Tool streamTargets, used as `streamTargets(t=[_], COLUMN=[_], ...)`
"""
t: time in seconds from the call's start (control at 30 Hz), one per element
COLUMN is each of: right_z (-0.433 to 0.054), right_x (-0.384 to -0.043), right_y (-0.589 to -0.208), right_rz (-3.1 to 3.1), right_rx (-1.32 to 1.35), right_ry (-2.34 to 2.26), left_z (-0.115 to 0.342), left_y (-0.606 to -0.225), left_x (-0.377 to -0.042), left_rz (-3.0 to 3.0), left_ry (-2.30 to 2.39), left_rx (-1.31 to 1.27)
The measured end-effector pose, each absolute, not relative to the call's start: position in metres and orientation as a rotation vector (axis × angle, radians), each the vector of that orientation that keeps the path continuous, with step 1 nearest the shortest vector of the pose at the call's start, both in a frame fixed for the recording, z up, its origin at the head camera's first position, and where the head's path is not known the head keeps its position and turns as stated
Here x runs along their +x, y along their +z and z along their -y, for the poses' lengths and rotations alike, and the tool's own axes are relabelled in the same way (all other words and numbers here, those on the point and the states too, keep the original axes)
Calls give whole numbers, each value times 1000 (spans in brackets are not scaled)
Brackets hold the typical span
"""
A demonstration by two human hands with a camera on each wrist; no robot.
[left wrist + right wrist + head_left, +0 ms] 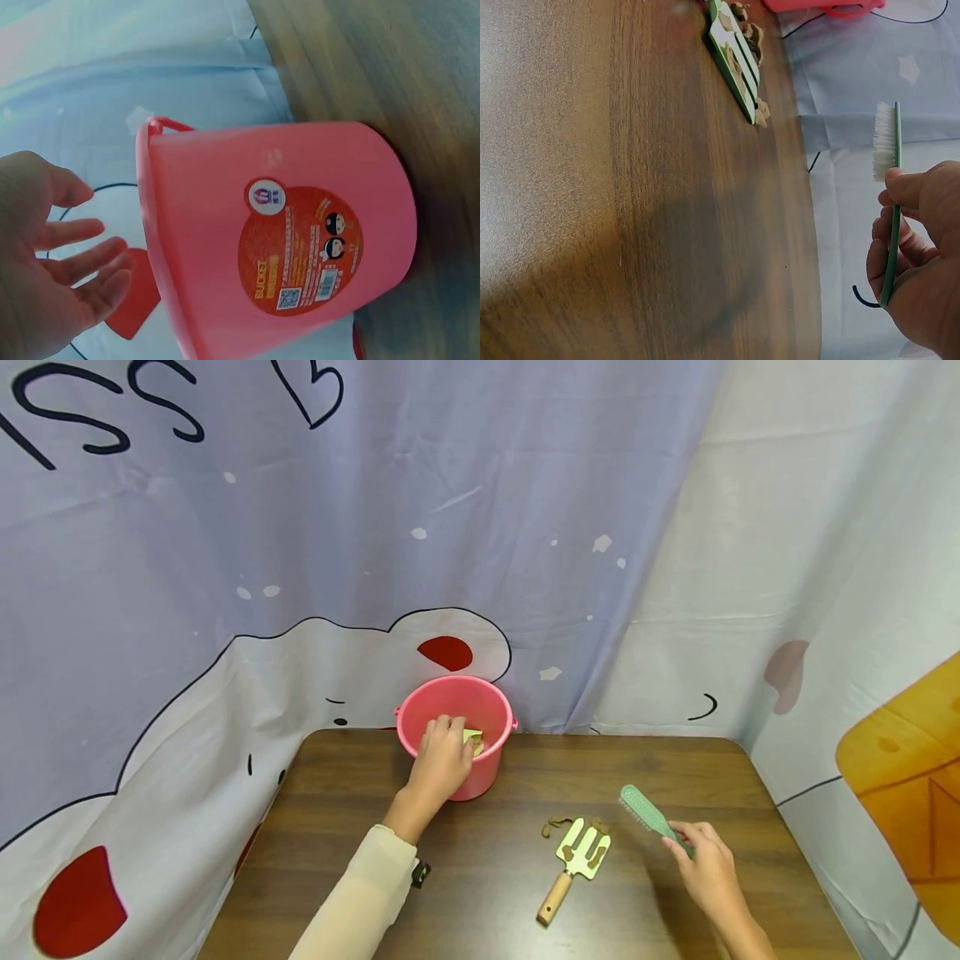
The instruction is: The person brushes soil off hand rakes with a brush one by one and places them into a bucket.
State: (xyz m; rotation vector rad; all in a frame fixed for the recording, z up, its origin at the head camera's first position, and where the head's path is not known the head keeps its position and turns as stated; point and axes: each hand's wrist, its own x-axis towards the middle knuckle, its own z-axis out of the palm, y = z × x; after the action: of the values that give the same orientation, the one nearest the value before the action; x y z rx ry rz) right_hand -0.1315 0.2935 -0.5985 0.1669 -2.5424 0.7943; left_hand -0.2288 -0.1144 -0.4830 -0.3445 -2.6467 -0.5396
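Observation:
My left hand [444,753] is over the mouth of a pink bucket [486,774], fingers loosely bent and nothing between them in the left wrist view. Inside the bucket, beside the fingers, a yellow-green thing [474,739] shows; the hand hides part of it. A green brush [647,811] with white bristles [885,142] is held by the handle in my right hand [707,866], raised above the table. Between the hands lies a garden hand fork [582,852] with a wooden handle, brown clumps stuck on its pale green tines.
Loose brown bits [555,823] lie by the fork's tines on the wooden table [480,893]. A printed curtain [525,527] hangs right behind the table's back edge, close to the bucket. A dark wrist strap [421,872] sits at my left sleeve.

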Motion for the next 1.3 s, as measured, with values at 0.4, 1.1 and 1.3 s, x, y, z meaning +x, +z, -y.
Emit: streamTargets(t=[0.4,1.1,1.3], right_z=[-297,-305,-306], right_x=[-133,-135,-135], right_y=[-598,-600,-601], right_rz=[2549,2559,2572], right_rx=[139,159,145], right_ry=[783,778,776], left_z=[100,50,35], left_y=[-498,-557,-580], left_x=[-209,-169,-162], left_rz=[2359,2381,2626], left_ry=[-511,-388,-309], left_rx=[-491,-571,-552])
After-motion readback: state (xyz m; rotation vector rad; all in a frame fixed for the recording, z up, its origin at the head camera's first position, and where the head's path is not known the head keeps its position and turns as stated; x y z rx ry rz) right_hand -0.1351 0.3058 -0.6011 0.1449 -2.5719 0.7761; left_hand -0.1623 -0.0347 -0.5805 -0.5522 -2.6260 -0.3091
